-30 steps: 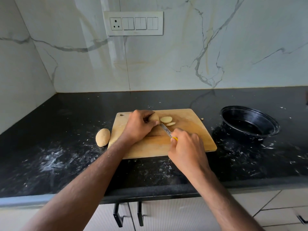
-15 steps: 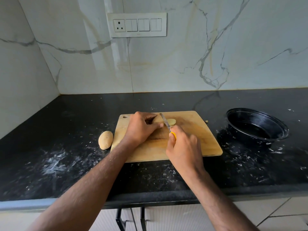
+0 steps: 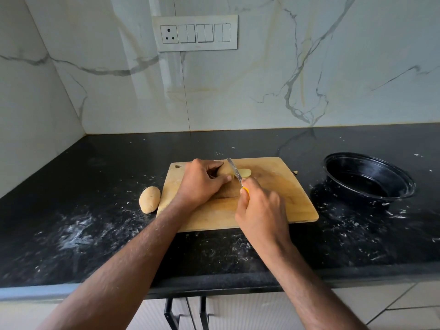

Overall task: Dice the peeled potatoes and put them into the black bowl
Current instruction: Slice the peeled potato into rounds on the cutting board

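Potato (image 3: 225,171) sits on the cutting board (image 3: 273,198), left hand (image 3: 202,184) fingers (image 3: 220,180) curled over it, right hand (image 3: 260,210) gripping the knife (image 3: 234,171). Best to tuck fingertips back, slice evenly; black bowl (image 3: 369,179) waits right on the worktop (image 3: 95,222).

Soft even daylight, glare streak on marble wall (image 3: 176,96), wide-angle edge bending, focus sharp.

There are two hands: the left hand (image 3: 200,184) and the right hand (image 3: 260,210). One knife (image 3: 234,172), one wooden cutting board (image 3: 281,196) and one black bowl (image 3: 369,178) are on the surface (image 3: 95,191). Two potatoes show: one whole potato (image 3: 150,199) and one potato being cut (image 3: 225,171), with one slice (image 3: 245,172) visible beside it.
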Demonstrator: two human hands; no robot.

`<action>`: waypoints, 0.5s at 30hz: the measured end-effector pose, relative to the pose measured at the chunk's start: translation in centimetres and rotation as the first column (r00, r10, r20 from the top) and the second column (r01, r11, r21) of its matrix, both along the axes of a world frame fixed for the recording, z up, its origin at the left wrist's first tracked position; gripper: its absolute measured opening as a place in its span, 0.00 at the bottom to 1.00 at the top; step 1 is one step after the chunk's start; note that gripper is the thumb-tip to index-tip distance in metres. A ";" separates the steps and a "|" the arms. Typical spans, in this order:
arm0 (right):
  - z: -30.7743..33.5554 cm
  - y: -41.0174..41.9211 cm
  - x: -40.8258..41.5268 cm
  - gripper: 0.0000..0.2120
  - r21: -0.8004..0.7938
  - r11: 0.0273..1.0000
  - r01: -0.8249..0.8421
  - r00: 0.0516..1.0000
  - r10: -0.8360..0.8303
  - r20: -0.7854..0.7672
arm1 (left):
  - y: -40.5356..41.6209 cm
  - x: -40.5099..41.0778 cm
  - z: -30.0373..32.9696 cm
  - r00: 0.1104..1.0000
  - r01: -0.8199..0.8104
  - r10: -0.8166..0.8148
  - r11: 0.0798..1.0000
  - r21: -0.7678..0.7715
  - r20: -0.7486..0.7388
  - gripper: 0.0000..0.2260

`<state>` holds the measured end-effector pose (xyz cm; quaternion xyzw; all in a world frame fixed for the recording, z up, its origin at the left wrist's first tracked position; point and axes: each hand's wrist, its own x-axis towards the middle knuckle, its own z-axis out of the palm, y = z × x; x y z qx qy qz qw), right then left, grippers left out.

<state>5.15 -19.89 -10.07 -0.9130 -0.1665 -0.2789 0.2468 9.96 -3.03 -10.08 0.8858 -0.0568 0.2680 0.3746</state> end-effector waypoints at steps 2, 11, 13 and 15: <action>-0.1 -0.1 0.1 0.07 0.002 1.000 -0.006 1.000 0.006 0.000 | -0.2 -0.1 0.0 1.000 -0.030 0.031 0.999 -0.010 0.004 0.10; 1.3 -0.6 -0.5 0.08 0.049 0.998 -0.032 0.996 0.036 -0.082 | 0.2 0.5 -0.4 0.999 -0.006 0.007 1.000 0.018 -0.036 0.10; 2.0 -0.8 -0.3 0.07 0.072 0.996 -0.045 0.992 0.053 -0.116 | 0.2 0.5 -0.3 1.000 0.004 -0.004 1.000 0.021 -0.028 0.08; 2.6 -0.9 -0.1 0.08 0.098 0.994 -0.050 0.988 0.063 -0.139 | 0.2 0.4 -0.2 1.000 0.018 -0.018 0.999 0.028 -0.005 0.08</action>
